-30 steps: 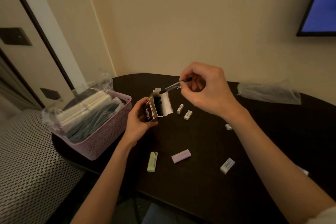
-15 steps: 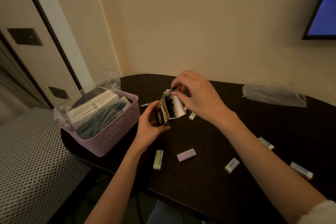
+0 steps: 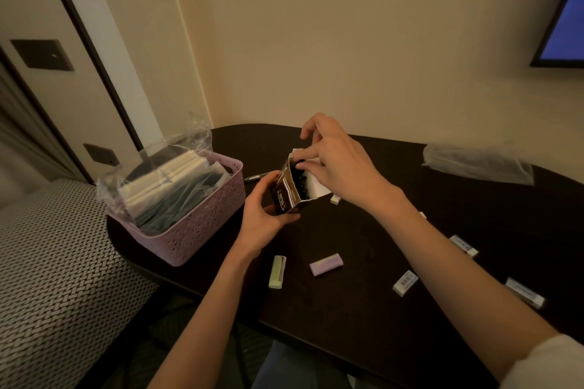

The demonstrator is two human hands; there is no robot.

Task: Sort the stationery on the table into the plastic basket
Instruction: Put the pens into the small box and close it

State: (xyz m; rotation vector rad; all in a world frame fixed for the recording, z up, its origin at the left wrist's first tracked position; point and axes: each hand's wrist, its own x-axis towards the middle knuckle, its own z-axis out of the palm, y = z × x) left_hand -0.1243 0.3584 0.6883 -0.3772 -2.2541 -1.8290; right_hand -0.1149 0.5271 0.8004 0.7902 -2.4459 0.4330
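Note:
My left hand (image 3: 264, 215) grips a small brown pen box (image 3: 289, 191) from below, tilted, its open top showing dark pen ends. My right hand (image 3: 335, 161) sits over the box mouth, fingertips pinching at the pens and the white flap. The pink plastic basket (image 3: 202, 224) stands at the table's left end, filled with clear-wrapped packs. Loose on the dark table (image 3: 347, 309) lie a green eraser (image 3: 277, 271), a purple eraser (image 3: 326, 264), several white erasers such as one at the front right (image 3: 405, 283), and a pen (image 3: 256, 177) behind the box.
A crumpled clear plastic bag (image 3: 477, 163) lies at the table's far right. A patterned bed or seat surface (image 3: 57, 262) is to the left of the table. A wall-mounted screen (image 3: 562, 16) hangs at upper right. The table's front edge curves close to my body.
My right hand lowered the pen it held into the box and now rests on the box mouth. The view shifted, revealing more erasers at the right.

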